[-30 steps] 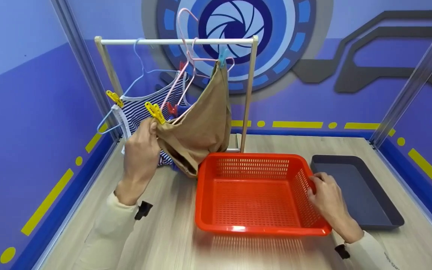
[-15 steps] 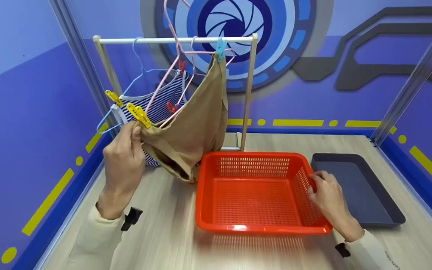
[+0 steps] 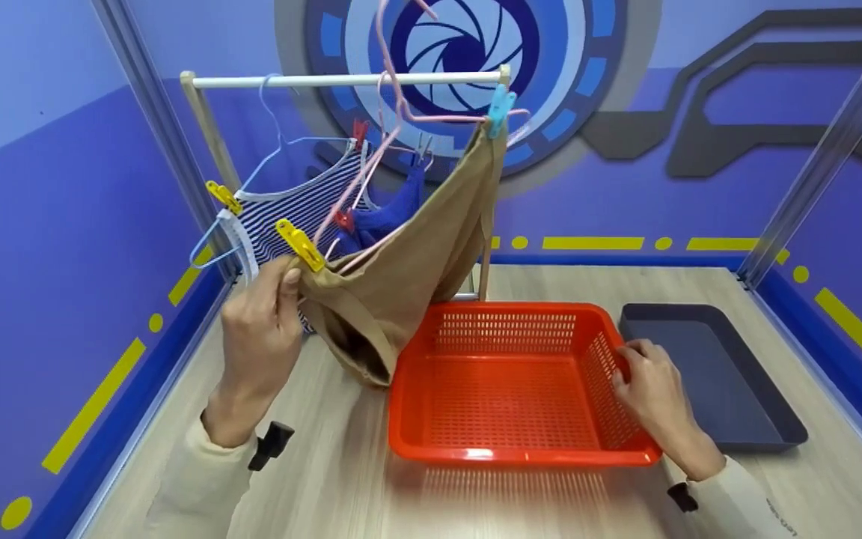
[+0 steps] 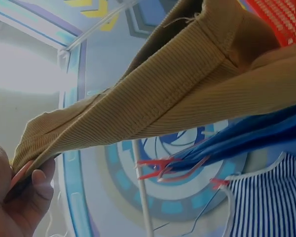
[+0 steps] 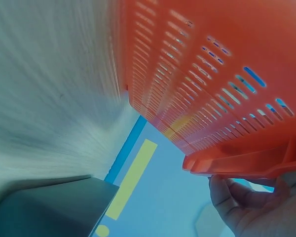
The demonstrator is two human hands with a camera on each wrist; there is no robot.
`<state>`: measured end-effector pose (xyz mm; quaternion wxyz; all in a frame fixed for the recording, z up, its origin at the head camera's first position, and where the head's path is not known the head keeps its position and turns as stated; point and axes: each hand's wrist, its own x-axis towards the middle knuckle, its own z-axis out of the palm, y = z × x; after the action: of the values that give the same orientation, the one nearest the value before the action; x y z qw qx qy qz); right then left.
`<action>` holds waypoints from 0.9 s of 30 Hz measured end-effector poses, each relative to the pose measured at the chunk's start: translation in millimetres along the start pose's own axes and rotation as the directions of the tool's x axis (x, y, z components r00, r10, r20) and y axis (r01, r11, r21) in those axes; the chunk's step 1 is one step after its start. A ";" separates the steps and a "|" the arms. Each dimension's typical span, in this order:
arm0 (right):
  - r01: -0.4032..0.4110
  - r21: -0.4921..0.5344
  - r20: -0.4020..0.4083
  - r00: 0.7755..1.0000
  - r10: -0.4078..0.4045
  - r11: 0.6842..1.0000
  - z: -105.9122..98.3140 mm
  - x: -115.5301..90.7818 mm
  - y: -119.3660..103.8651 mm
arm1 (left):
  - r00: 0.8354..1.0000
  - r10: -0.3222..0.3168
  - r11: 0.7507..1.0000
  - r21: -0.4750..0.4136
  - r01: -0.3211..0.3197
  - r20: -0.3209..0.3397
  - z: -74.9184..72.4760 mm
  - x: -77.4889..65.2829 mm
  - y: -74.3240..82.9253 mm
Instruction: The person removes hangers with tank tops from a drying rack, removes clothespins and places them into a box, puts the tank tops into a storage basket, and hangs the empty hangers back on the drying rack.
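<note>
My left hand (image 3: 260,337) pinches the waistband corner of brown corduroy pants (image 3: 431,247), beside a yellow clothespin (image 3: 300,243). The pants hang stretched from a pink hanger (image 3: 399,112), with a light blue clothespin (image 3: 500,111) at the other corner. The hanger's hook shows above and in front of the rail, not visibly over it. In the left wrist view, thumb and fingers (image 4: 39,185) hold the pants' edge. A leg opening droops by the red plastic basket (image 3: 506,404). My right hand (image 3: 655,389) grips that basket's right rim, fingers curled over it.
Behind stands a small rack with a white rail (image 3: 341,79). On it hang a striped top (image 3: 296,213) on a blue hanger and a blue garment (image 3: 393,213) with clothespins. A dark grey tray (image 3: 715,382) lies right of the basket. Blue walls enclose the table.
My left hand swung the pants and pink hanger left, then back right and slightly down and nearer. The blue garment behind shows more now. The right hand and basket stayed put.
</note>
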<state>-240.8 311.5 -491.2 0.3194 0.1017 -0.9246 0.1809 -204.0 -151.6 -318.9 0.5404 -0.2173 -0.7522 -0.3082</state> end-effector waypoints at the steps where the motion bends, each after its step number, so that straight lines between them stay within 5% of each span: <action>1: 0.000 0.000 -0.001 1.000 0.000 1.000 0.1 0.0 0.0 | 1.000 0.001 1.000 -0.011 -0.001 0.006 2.2 -1.5 -0.2; 13: 0.011 -0.011 -0.019 1.000 -0.011 1.000 -1.0 -1.0 -1.3 | 0.994 0.064 0.992 -0.117 -0.053 0.086 37.5 -20.9 -2.9; 21: 0.010 -0.016 -0.019 1.000 -0.011 1.000 -1.2 -0.9 -0.8 | 0.973 0.170 0.973 -0.179 -0.142 0.153 63.7 -37.8 -15.9; 27: 0.022 -0.016 -0.033 0.999 -0.022 1.000 0.4 -1.2 1.1 | 0.961 0.179 0.969 -0.208 -0.135 0.210 82.2 -52.9 -26.4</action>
<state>-240.4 312.4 -492.5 0.3373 0.1064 -0.9195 0.1717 -260.3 -112.8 -393.5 0.4503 -0.3612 -0.7560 -0.3085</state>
